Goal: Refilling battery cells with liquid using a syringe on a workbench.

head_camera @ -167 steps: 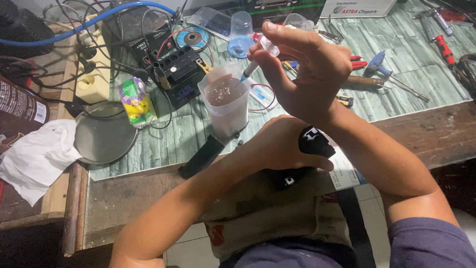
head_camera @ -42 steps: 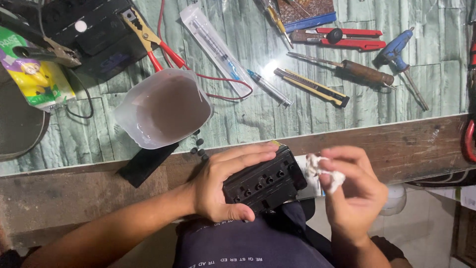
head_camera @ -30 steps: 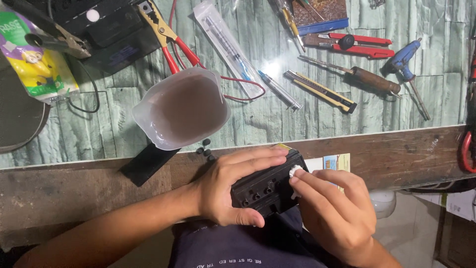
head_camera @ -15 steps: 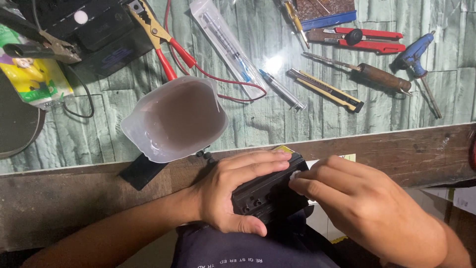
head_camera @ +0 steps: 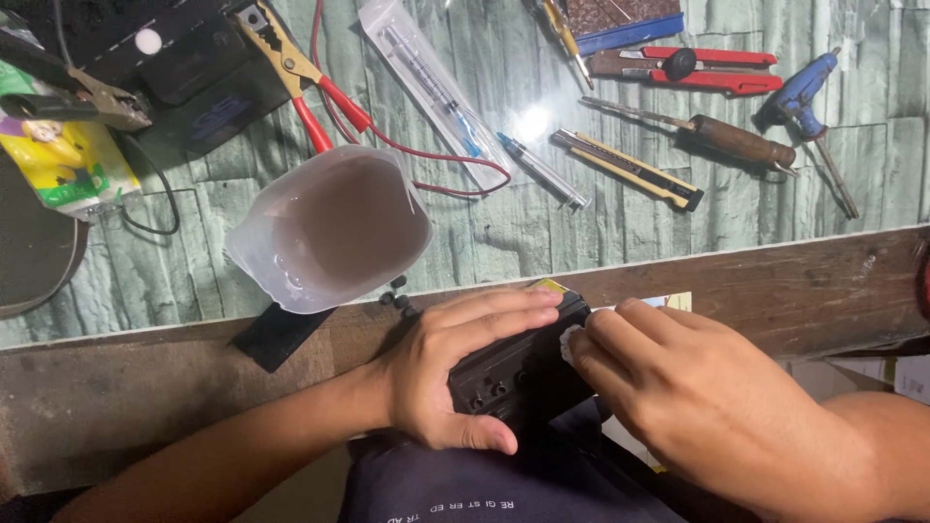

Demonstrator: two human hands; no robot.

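Since half a second ago, right hand [head_camera: 707,407] has slid slightly toward 3 o'clock, fingertips pinching one small white wad [head_camera: 570,341] against one black box-shaped part [head_camera: 513,373]. Left hand [head_camera: 455,373] wraps that part, holding it at 6 o'clock from one translucent cup [head_camera: 329,232].

The black box [head_camera: 513,373] looks like matt moulded plastic. The tub [head_camera: 329,232] is translucent, smooth plastic. The tabletop [head_camera: 581,252] is glossy with a stone-tile pattern, edged by rough, worn wood [head_camera: 794,281]. The screwdriver [head_camera: 722,136] has a metal shaft and a dull wooden handle.
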